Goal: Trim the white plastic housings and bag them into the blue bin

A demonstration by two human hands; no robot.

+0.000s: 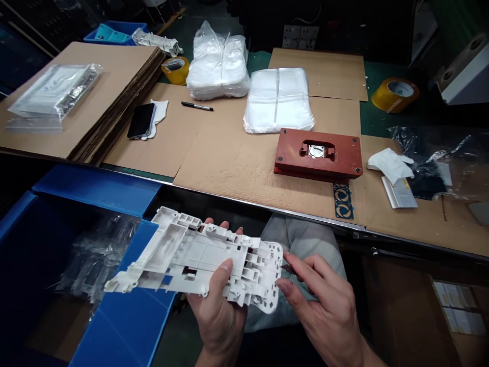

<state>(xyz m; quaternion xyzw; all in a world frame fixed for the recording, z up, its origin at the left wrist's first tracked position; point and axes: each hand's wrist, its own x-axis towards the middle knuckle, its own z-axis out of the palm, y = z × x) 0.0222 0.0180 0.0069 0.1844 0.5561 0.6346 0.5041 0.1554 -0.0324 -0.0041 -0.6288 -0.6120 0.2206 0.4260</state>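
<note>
My left hand (219, 300) grips a white molded plastic frame (214, 252) from below, with the thumb lying across its top face. The frame is held at a slant over my lap, its far left end above the edge of the blue bin. My right hand (324, 300) pinches a small dark pointed blade (289, 268) between thumb and fingers. The blade's tip is at the rounded, perforated right end of the frame; whether it touches I cannot tell. Most of the blade's body is hidden in the fingers.
A blue bin (130, 306) with clear plastic bags stands at left. On the bench lie a red fixture block (317, 153), bundled white bags (277, 99), a phone (141, 121), a pen (197, 106), tape rolls (395, 96), a white glove (390, 164) and stacked cardboard (114, 66).
</note>
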